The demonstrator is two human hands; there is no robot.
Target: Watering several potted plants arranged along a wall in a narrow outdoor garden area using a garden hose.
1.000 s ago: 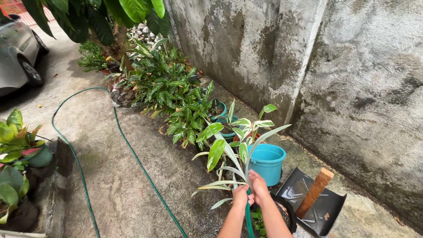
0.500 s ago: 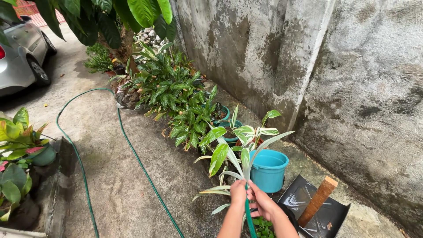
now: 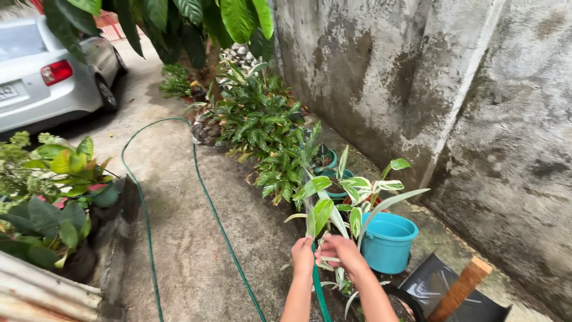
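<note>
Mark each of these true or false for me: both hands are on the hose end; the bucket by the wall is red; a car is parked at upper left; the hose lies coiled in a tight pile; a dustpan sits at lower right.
1. Both the left hand and right hand are at the end of the green garden hose. True.
2. The bucket is red. False: it is blue.
3. A silver car is parked at upper left. True.
4. The hose lies in a tight coil. False: it runs in one long loop across the concrete ground.
5. A black dustpan with a wooden handle sits at lower right. True.
</note>
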